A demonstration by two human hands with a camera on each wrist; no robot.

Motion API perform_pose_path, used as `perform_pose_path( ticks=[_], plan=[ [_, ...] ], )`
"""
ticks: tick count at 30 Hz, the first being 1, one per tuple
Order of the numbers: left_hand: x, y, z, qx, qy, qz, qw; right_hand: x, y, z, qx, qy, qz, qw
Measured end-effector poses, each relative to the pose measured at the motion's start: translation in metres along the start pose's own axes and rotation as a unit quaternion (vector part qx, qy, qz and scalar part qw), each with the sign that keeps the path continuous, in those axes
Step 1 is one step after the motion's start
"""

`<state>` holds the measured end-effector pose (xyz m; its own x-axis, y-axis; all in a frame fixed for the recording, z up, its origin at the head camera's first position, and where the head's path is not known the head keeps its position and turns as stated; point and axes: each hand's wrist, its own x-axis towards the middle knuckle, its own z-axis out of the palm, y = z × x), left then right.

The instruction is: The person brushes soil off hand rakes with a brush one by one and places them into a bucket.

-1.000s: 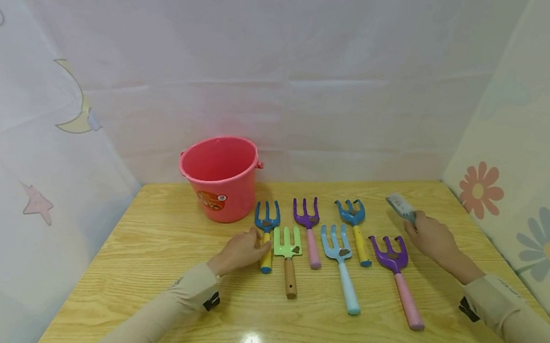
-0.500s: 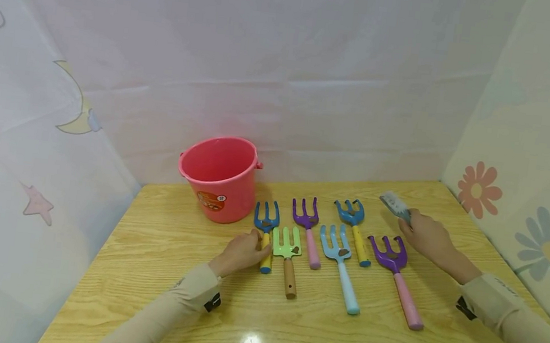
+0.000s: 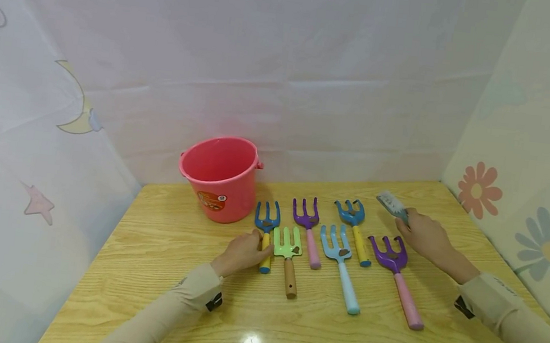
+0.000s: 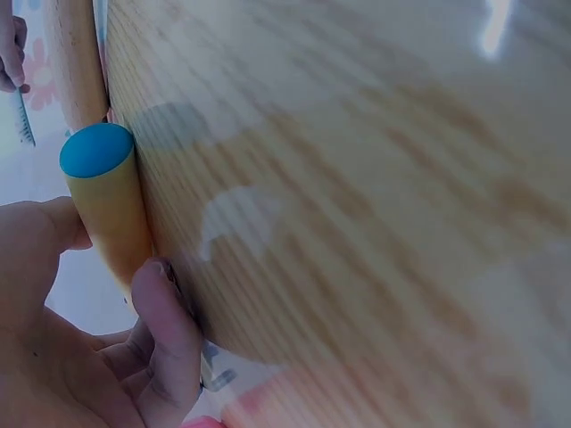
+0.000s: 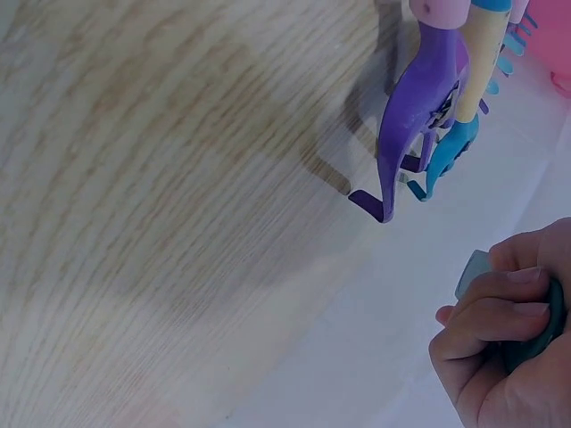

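My left hand (image 3: 241, 252) pinches the yellow handle of a blue garden fork (image 3: 266, 225), which lies on the table in front of the bucket. In the left wrist view the thumb and fingers sit either side of that yellow handle (image 4: 111, 218), just short of its blue end. Over the table's right side, my right hand (image 3: 425, 237) grips a small brush (image 3: 391, 203) with pale bristles and a grey-green handle. Curled fingers cover most of the brush handle (image 5: 533, 343) in the right wrist view. Beside the blue fork lies a green fork (image 3: 288, 247) with a wooden handle.
A pink bucket (image 3: 228, 197) stands at the back left. Right of the green fork lie a purple fork (image 3: 306, 220), a light-blue fork (image 3: 336, 250), a blue rake (image 3: 351, 215) and a purple rake (image 3: 391, 258). Printed cloth walls (image 3: 362, 119) border the wooden table (image 3: 172, 227).
My right hand has shifted a little to the left with the brush. The left hand stays at the yellow handle, and the tools on the table have not moved.
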<state>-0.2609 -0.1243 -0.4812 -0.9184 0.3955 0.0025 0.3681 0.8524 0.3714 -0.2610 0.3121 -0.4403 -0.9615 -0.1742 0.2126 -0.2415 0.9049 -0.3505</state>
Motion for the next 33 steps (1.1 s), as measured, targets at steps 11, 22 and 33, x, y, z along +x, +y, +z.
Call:
perform_pose_path(
  ticks=[11,22,33],
  plan=[
    [0.001,0.004,0.001,0.007,0.006,-0.009,0.9999,0.0,-0.002,-0.001,0.001,0.002,-0.004,1.0],
    [0.001,0.014,-0.002,0.01,0.012,-0.034,0.9993,0.002,-0.003,0.001,-0.002,0.011,-0.012,1.0],
    [0.003,0.018,-0.003,0.009,-0.002,-0.048,0.9988,0.002,-0.006,-0.003,0.006,0.007,-0.018,1.0]
  ],
)
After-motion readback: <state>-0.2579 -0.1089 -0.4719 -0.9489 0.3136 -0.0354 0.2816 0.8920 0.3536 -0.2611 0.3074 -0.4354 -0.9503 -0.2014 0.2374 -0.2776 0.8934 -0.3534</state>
